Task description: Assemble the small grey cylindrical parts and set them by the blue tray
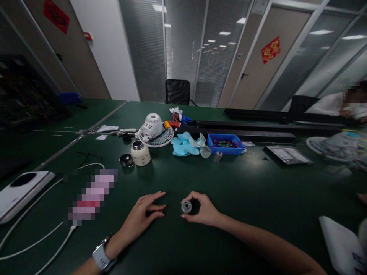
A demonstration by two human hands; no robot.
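Note:
My right hand (pixel 201 211) rests on the dark green table (pixel 243 183) near the front, fingers curled around a small round silver and black part (pixel 186 206) that looks like a little motor. My left hand (pixel 145 214), with a watch on its wrist, lies just left of it, fingers stretched over a small dark piece (pixel 151 212) I cannot make out. Farther back lie a white fan housing on a round grille (pixel 155 131) and light blue fan blades (pixel 185 144).
A small white jar (pixel 140 153) with its dark lid (pixel 126 160) beside it stands mid-table. A blue tray (pixel 225 144) of small parts sits back right. White cables and a white device (pixel 20 193) lie at left. Another person (pixel 341 105) sits at far right.

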